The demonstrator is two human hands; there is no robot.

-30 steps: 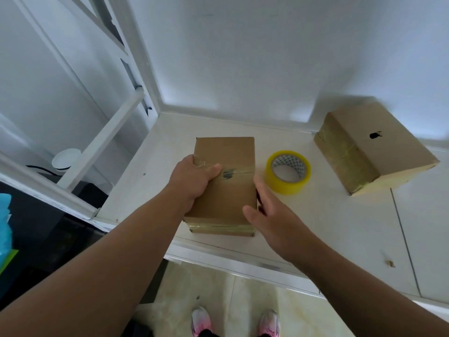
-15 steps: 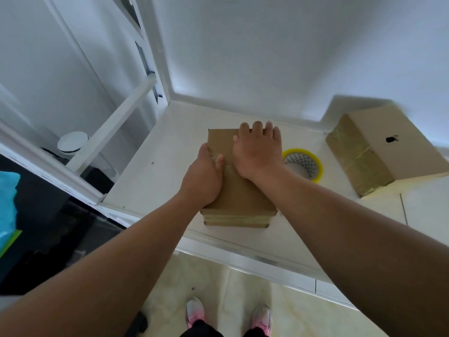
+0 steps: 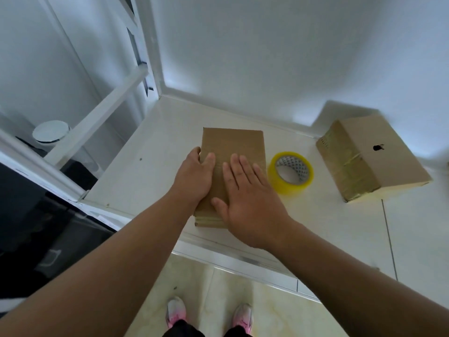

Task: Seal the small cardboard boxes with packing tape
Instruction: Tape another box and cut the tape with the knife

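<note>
Near box: the near box (image 3: 233,144) lies flat on the desk (image 3: 155,161), close to its front edge, under both hands.
Left hand, why: the left hand (image 3: 194,178) clamps the near box's left edge, thumb on top and the other fingers curled down over the side. This looks meant to stop the box sliding.
Right hand, why: the right hand (image 3: 247,200) lies flat on the near box's top, its fingers (image 3: 243,164) straight and close together. I judge it is pressing tape down. A faint glossy band crosses the top by the fingertips, though it is too dim to be sure.
Arm pose: both forearms reach forward and converge on the near box. The 2 hands sit side by side, almost touching, with palms down.
Tape roll: the yellow tape roll (image 3: 290,175) lies hole up just right of the near box. It is idle, within easy reach of the right hand.
Far box: the far box (image 3: 374,159) sits well right of the near box, beyond the roll. Its side is already banded with tape.
Progress: likely late in sealing the near box, with the smoothing step in hand.
</note>
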